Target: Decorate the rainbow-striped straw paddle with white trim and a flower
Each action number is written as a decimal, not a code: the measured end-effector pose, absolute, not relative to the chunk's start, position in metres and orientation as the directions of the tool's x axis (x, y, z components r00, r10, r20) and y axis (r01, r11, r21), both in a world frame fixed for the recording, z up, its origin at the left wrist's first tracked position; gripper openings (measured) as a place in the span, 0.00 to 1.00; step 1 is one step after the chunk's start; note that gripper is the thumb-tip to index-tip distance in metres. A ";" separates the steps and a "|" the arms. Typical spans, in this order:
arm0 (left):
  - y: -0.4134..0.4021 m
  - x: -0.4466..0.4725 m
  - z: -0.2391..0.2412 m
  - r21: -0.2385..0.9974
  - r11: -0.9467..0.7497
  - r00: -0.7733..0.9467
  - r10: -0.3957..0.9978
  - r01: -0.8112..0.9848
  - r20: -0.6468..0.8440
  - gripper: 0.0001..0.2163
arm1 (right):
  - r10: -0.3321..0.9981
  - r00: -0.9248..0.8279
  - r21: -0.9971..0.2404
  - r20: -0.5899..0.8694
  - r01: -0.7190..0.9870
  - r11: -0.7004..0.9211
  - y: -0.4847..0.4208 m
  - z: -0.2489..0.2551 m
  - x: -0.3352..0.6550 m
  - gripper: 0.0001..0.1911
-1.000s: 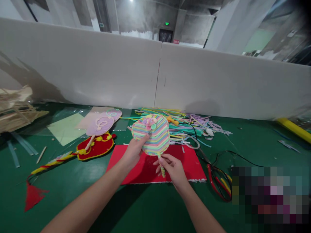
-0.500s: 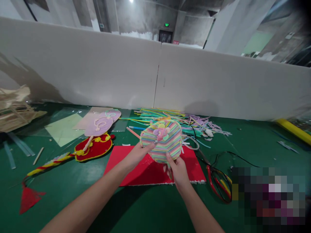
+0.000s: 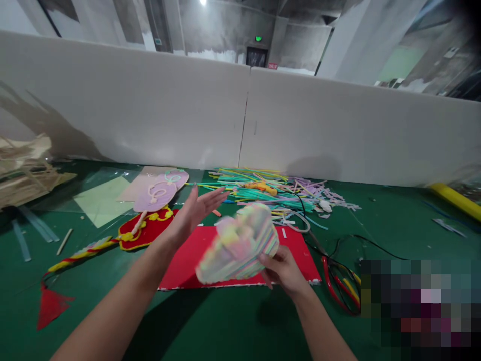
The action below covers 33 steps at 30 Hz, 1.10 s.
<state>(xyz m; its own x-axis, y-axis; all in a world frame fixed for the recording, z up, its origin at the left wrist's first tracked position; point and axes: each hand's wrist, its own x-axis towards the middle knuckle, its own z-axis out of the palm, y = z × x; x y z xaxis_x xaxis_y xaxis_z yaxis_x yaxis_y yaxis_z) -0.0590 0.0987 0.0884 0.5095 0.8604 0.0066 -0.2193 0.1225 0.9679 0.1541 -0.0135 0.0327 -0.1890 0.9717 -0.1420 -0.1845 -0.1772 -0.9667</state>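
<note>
A round fan striped in pastel colours (image 3: 240,243) is blurred with motion and tilted down to the left above a red sheet (image 3: 188,263). My right hand (image 3: 283,271) is closed on the fan's handle end, just over the sheet's right part. Off the fan, my left hand (image 3: 195,210) hovers with its fingers stretched out flat above the sheet's far left corner.
A purple fan (image 3: 160,190) and a red fan with yellow trim (image 3: 148,228) lie to the left on the green table (image 3: 225,326). A heap of coloured straws (image 3: 270,193) lies behind the sheet. Red and black cables (image 3: 338,286) lie to the right. White boards (image 3: 240,115) wall the back.
My left hand has let go of the striped fan and lifted away to the left, now flat. The fan has swung down and leftward in my right hand.
</note>
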 end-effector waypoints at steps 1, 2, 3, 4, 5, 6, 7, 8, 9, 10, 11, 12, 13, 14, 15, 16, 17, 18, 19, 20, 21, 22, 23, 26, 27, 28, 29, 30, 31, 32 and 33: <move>0.098 -0.059 0.089 0.969 0.119 0.505 0.863 -0.219 0.008 0.33 | 0.975 -0.177 -0.970 -0.136 -0.175 -0.167 -0.014 0.033 0.154 0.21; 0.097 -0.058 0.089 0.969 0.116 0.501 0.866 -0.219 0.009 0.32 | 0.980 -0.149 -0.975 -0.132 -0.156 -0.156 -0.014 0.033 0.154 0.21; 0.096 -0.057 0.090 0.969 0.116 0.496 0.868 -0.219 0.009 0.31 | 0.983 -0.126 -0.980 -0.135 -0.132 -0.152 -0.014 0.032 0.153 0.20; 0.096 -0.056 0.090 0.968 0.119 0.494 0.869 -0.222 0.007 0.30 | 0.982 -0.121 -0.981 -0.145 -0.112 -0.159 -0.014 0.032 0.153 0.20; 0.095 -0.055 0.090 0.966 0.125 0.490 0.871 -0.227 0.002 0.29 | 0.979 -0.128 -0.980 -0.157 -0.103 -0.171 -0.014 0.032 0.153 0.19; 0.095 -0.054 0.090 0.964 0.135 0.487 0.874 -0.230 -0.006 0.29 | 0.975 -0.147 -0.977 -0.168 -0.106 -0.184 -0.013 0.031 0.152 0.19; 0.095 -0.054 0.091 0.962 0.146 0.482 0.876 -0.231 -0.017 0.29 | 0.972 -0.159 -0.974 -0.174 -0.118 -0.194 -0.013 0.031 0.152 0.19; 0.094 -0.053 0.091 0.960 0.156 0.476 0.879 -0.232 -0.028 0.30 | 0.972 -0.157 -0.972 -0.176 -0.127 -0.197 -0.013 0.030 0.152 0.20; 0.094 -0.052 0.092 0.959 0.163 0.470 0.882 -0.231 -0.037 0.30 | 0.975 -0.135 -0.973 -0.175 -0.128 -0.192 -0.013 0.030 0.152 0.20; 0.094 -0.052 0.093 0.960 0.170 0.469 0.882 -0.224 -0.047 0.30 | 0.979 -0.106 -0.975 -0.173 -0.122 -0.186 -0.012 0.029 0.151 0.20; 0.093 -0.052 0.094 0.961 0.175 0.470 0.881 -0.213 -0.056 0.30 | 0.981 -0.084 -0.977 -0.173 -0.115 -0.182 -0.012 0.029 0.151 0.20; 0.092 -0.051 0.095 0.963 0.179 0.472 0.879 -0.202 -0.065 0.30 | 0.982 -0.079 -0.977 -0.174 -0.113 -0.182 -0.012 0.028 0.151 0.20; 0.091 -0.051 0.096 0.963 0.182 0.473 0.878 -0.196 -0.070 0.30 | 0.981 -0.085 -0.975 -0.177 -0.118 -0.186 -0.012 0.027 0.151 0.19; 0.090 -0.051 0.097 0.963 0.185 0.470 0.880 -0.195 -0.074 0.30 | 0.979 -0.095 -0.972 -0.181 -0.134 -0.193 -0.012 0.027 0.151 0.19; 0.089 -0.050 0.097 0.962 0.189 0.467 0.881 -0.195 -0.078 0.30 | 0.978 -0.099 -0.968 -0.181 -0.157 -0.195 -0.012 0.026 0.151 0.19; 0.087 -0.050 0.097 0.960 0.192 0.462 0.883 -0.202 -0.079 0.30 | 0.979 -0.095 -0.965 -0.179 -0.177 -0.194 -0.012 0.026 0.151 0.19; 0.086 -0.049 0.097 0.957 0.198 0.463 0.883 -0.212 -0.080 0.30 | 0.981 -0.084 -0.965 -0.175 -0.185 -0.188 -0.012 0.026 0.151 0.20; 0.086 -0.049 0.096 0.954 0.208 0.473 0.877 -0.217 -0.084 0.31 | 0.983 -0.069 -0.966 -0.171 -0.182 -0.181 -0.012 0.026 0.151 0.20; 0.086 -0.049 0.095 0.951 0.221 0.492 0.866 -0.215 -0.090 0.32 | 0.984 -0.055 -0.969 -0.169 -0.173 -0.176 -0.012 0.026 0.150 0.20; 0.086 -0.049 0.094 0.949 0.236 0.512 0.853 -0.208 -0.100 0.32 | 0.985 -0.043 -0.972 -0.168 -0.161 -0.173 -0.012 0.026 0.150 0.20; 0.087 -0.050 0.092 0.947 0.253 0.528 0.842 -0.200 -0.113 0.32 | 0.985 -0.033 -0.973 -0.170 -0.152 -0.173 -0.011 0.027 0.150 0.20; 0.087 -0.050 0.090 0.944 0.268 0.532 0.837 -0.194 -0.129 0.31 | 0.985 -0.017 -0.973 -0.174 -0.150 -0.175 -0.011 0.027 0.149 0.20; 0.088 -0.050 0.088 0.942 0.281 0.526 0.838 -0.186 -0.146 0.30 | 0.984 0.002 -0.972 -0.179 -0.155 -0.176 -0.010 0.027 0.149 0.21; 0.088 -0.050 0.083 0.951 0.266 0.467 0.869 -0.156 -0.166 0.23 | 0.980 0.045 -0.968 -0.194 -0.171 -0.184 -0.009 0.025 0.146 0.21; 0.087 -0.049 0.081 0.961 0.242 0.444 0.881 -0.133 -0.161 0.21 | 0.979 0.049 -0.967 -0.198 -0.172 -0.187 -0.009 0.024 0.145 0.21; 0.087 -0.047 0.080 0.972 0.210 0.419 0.896 -0.102 -0.149 0.20 | 0.978 0.049 -0.967 -0.202 -0.171 -0.191 -0.009 0.023 0.144 0.22; 0.086 -0.046 0.079 0.982 0.176 0.393 0.909 -0.065 -0.137 0.19 | 0.978 0.046 -0.967 -0.204 -0.167 -0.193 -0.009 0.022 0.143 0.22; 0.086 -0.044 0.077 0.989 0.145 0.366 0.922 -0.028 -0.125 0.19 | 0.978 0.042 -0.967 -0.203 -0.163 -0.194 -0.010 0.021 0.142 0.22; 0.085 -0.043 0.076 0.993 0.121 0.342 0.932 0.010 -0.117 0.18 | 0.979 0.035 -0.968 -0.202 -0.162 -0.194 -0.010 0.021 0.141 0.22; 0.086 -0.042 0.075 0.994 0.103 0.324 0.939 0.046 -0.112 0.17 | 0.979 0.029 -0.967 -0.199 -0.165 -0.192 -0.010 0.021 0.140 0.22; 0.086 -0.042 0.074 0.993 0.093 0.314 0.943 0.079 -0.113 0.15 | 0.980 0.029 -0.968 -0.195 -0.169 -0.187 -0.010 0.022 0.140 0.23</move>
<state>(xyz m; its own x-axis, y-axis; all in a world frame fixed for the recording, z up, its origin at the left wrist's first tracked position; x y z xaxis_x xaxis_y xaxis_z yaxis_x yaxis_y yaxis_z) -0.0423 0.0862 0.0742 0.3141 0.9426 -0.1130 0.0794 0.0925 0.9925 0.1401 -0.0100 0.0221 0.0289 0.9805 -0.1946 -0.1694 -0.1870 -0.9676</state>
